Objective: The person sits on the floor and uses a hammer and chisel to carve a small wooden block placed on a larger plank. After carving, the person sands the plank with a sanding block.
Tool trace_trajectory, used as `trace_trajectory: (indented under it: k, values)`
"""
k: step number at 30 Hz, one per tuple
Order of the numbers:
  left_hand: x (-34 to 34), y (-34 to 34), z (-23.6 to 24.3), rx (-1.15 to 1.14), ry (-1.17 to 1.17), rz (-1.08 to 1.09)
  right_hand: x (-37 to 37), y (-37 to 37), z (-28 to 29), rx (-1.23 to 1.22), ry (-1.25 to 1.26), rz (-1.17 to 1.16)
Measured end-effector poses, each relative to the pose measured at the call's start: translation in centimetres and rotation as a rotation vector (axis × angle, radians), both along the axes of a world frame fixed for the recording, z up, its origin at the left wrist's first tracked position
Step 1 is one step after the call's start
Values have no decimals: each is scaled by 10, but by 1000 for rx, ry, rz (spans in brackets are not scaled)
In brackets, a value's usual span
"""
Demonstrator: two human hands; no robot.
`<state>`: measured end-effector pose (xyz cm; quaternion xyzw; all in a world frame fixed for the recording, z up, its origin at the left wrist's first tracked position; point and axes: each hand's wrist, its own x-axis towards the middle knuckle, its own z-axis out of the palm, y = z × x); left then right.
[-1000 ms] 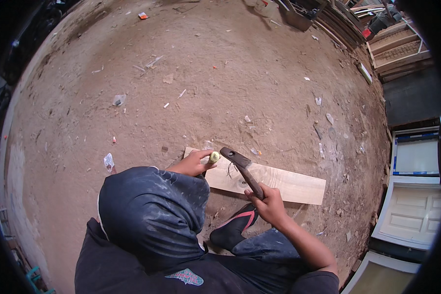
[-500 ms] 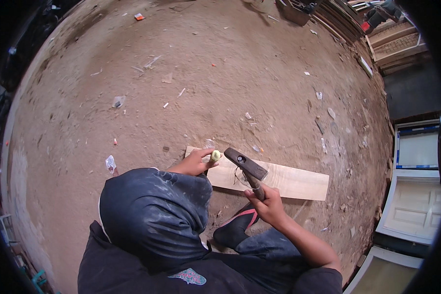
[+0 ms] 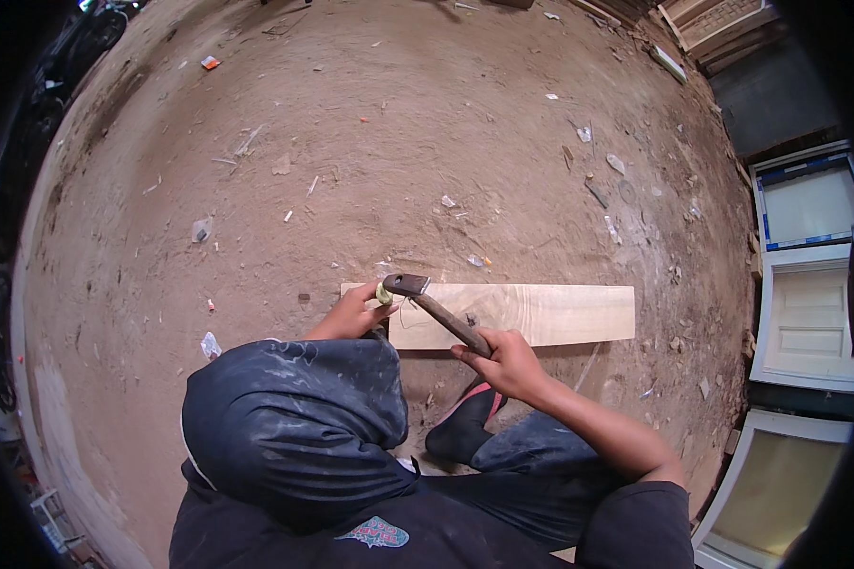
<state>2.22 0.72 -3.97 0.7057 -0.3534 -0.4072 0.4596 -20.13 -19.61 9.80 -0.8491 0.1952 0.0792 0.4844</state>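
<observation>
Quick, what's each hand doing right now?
Left hand: closed, holding a pale handle.
Right hand: closed, holding a hammer.

- The floor is of brown, packed earth, uneven and dusty, with a paler grey patch at the lower left.
- Small litter is scattered over it: an orange and white packet, a clear plastic scrap and thin light splinters.
- Along the right side, a white-framed pale pane with blue strips, a white panelled door and a white frame with a yellowish pane stand in a row.
- Above them is a flat dark grey surface.
- At the upper right corner there is a brown wooden frame.
- Dark objects fill the left rim, too dim to tell.
- The light is soft.
</observation>
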Motion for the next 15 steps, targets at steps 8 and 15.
trace_trajectory:
  k: [8,15]
  values:
    - [-6,2,23,4,-114,-54,0,1,2,25,-19,-28]
    - [1,-3,25,-209,-576,-237,2,-1,-4,136,4,-116]
